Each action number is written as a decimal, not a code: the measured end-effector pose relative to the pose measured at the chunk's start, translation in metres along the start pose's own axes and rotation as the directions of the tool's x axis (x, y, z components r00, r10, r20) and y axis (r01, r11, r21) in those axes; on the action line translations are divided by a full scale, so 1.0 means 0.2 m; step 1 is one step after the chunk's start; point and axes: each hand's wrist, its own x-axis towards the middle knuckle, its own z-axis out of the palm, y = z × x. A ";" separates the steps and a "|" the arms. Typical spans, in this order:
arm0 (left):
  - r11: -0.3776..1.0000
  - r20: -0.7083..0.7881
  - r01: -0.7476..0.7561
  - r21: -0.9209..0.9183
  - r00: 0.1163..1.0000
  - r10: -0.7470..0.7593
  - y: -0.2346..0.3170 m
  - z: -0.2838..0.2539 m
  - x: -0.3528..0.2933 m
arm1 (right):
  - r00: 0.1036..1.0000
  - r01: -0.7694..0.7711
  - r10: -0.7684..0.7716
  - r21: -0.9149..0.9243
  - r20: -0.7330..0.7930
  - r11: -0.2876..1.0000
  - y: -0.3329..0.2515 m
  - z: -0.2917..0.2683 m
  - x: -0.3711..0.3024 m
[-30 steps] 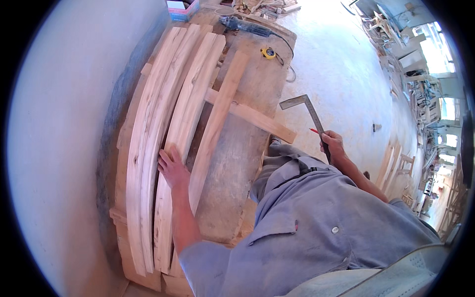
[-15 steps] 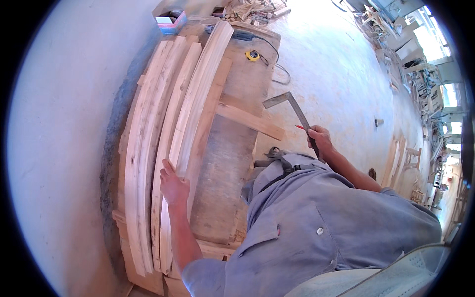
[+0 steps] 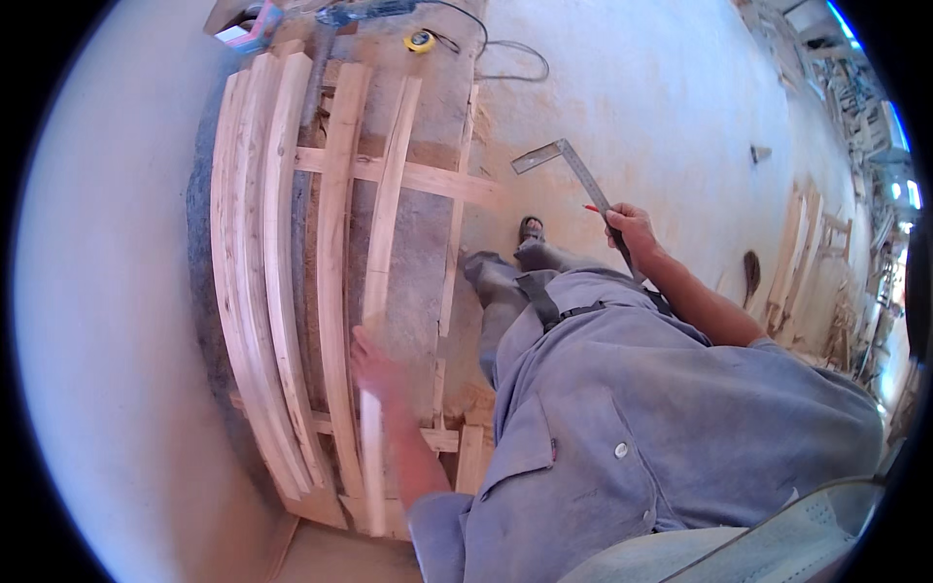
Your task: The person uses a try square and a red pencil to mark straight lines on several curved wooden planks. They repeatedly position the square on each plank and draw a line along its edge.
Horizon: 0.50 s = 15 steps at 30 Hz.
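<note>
My right hand point(image 3: 632, 231) grips the blade of a metal carpenter's square point(image 3: 581, 175), its short arm pointing left. A red pencil point(image 3: 591, 208) sticks out from the same fingers. My left hand point(image 3: 381, 369), blurred, wraps over a long pale wooden strip point(image 3: 389, 214) lying lengthwise on the work surface. Left of that strip lies another separate wooden strip point(image 3: 335, 243). Further left, several strips point(image 3: 255, 262) stand close together by the wall. Beneath them run a crosspiece point(image 3: 428, 179) at the far end and another crosspiece point(image 3: 442, 440) at the near end.
A yellow tape measure point(image 3: 420, 41) and a corded power tool point(image 3: 369, 12) lie at the far end, beside a pink and blue box point(image 3: 251, 27). A white wall point(image 3: 117, 291) bounds the left. Wooden pieces point(image 3: 792, 253) stand at the right. My sandalled foot point(image 3: 531, 229) is on the floor.
The grouped strips on the right are now spread apart, with gaps showing the crosspieces. My left hand has moved slightly right and nearer. The right hand still holds the square and pencil.
</note>
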 end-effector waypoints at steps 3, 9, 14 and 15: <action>0.993 0.037 -0.061 -0.103 0.997 0.065 0.09 0.14 0.01 | 0.998 -0.054 0.054 0.026 -0.035 0.998 0.12 -0.01 0.10; 0.965 0.003 0.015 -0.261 1.000 -0.014 0.28 0.15 0.20 | 0.999 -0.039 0.038 -0.081 -0.007 0.996 0.19 0.06 0.28; 0.942 0.133 0.097 -0.320 0.990 -0.056 0.38 0.03 0.29 | 0.989 0.146 -0.137 -0.271 0.053 0.951 0.07 0.20 0.35; 0.947 0.168 0.109 -0.301 0.984 -0.060 0.41 -0.01 0.27 | 0.984 0.178 -0.165 -0.293 0.069 0.939 0.04 0.25 0.34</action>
